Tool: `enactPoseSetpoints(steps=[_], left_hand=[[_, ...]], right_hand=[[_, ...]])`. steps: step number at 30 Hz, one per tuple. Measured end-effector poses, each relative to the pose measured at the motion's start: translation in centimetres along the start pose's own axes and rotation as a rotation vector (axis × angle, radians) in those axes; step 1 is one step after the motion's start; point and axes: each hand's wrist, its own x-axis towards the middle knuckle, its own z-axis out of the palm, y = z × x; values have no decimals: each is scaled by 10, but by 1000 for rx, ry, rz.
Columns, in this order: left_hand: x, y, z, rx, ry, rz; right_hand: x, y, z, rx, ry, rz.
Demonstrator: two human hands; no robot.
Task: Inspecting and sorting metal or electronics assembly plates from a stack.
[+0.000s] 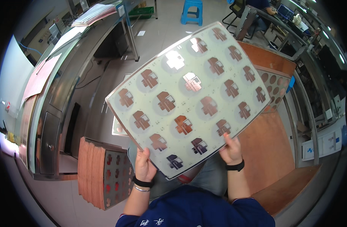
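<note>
A large pale panel (228, 102) with rows of shiny copper shapes is held up, tilted, in front of me. It looks like a printed circuit board panel. My left hand (145, 166) grips its near left edge, thumb on the face. Farther along the near edge to the right, my right hand (231, 150) pinches it the same way. The fingers behind the panel are hidden on both sides. Left of my legs stands a thick stack of similar panels (92, 172), with copper-coloured edges and patterned faces.
On the left runs a glass-topped metal bench (82, 36) with papers. A brown wooden board stand (266, 140) is on my right, with a panel bearing round copper spots (273, 86) against it. A blue stool (192, 12) stands ahead. Another person (259, 9) sits at a far desk.
</note>
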Motion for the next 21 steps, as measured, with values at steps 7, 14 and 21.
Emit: enactPoseSetpoints(steps=[7,14,21], left_hand=[[0,31,-33,57,121,20],[-2,50,-51,202,195,96],[1,61,-58,359,243,83]], right_hand=[[-2,-76,-39,110,144,-286],[-16,-96,-46,-383,239,-172],[-5,-95,-40,-582,133,-9]])
